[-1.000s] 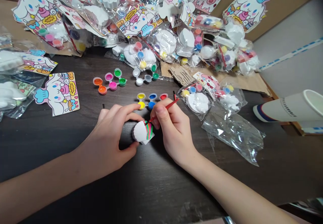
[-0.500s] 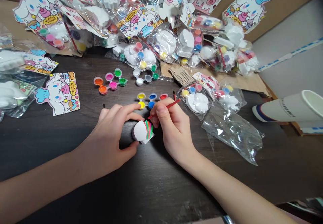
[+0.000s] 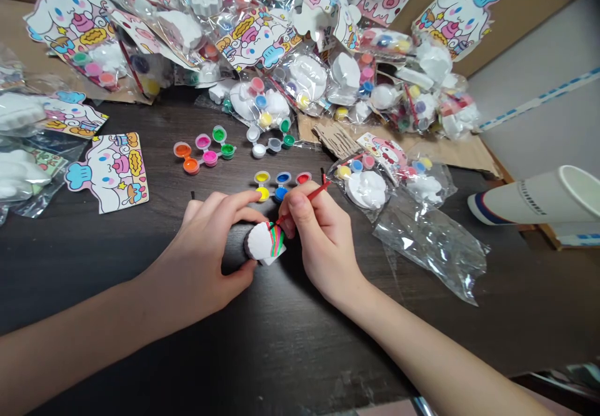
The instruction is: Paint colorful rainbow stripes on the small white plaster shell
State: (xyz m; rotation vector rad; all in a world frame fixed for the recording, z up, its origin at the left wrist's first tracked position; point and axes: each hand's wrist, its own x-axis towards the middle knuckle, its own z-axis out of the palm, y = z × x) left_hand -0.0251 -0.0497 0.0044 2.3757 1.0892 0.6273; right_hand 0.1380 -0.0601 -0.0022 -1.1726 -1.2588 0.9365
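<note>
A small white figure (image 3: 259,243) with green, pink and orange stripes on its right side stands on the dark table. My left hand (image 3: 213,241) grips it from the left, its fingers at the top and thumb at the lower edge. In my right hand (image 3: 323,235) a thin red paintbrush (image 3: 317,192) is pinched, its tip at the striped part of the figure. Just behind the hands are open paint pots, yellow (image 3: 262,193), blue (image 3: 282,178) and red (image 3: 304,178); my right hand partly covers the red pots.
Orange, pink and green pots (image 3: 209,158) sit at back left, with white and green pots (image 3: 259,150) beside them. A printed card (image 3: 117,172) lies left. Bagged figures (image 3: 307,75) fill the back. An empty plastic bag (image 3: 431,247) and a paper cup (image 3: 529,200) are right.
The brush in my right hand has tilted slightly, and its tip has moved down and left onto the figure. My left hand keeps its hold.
</note>
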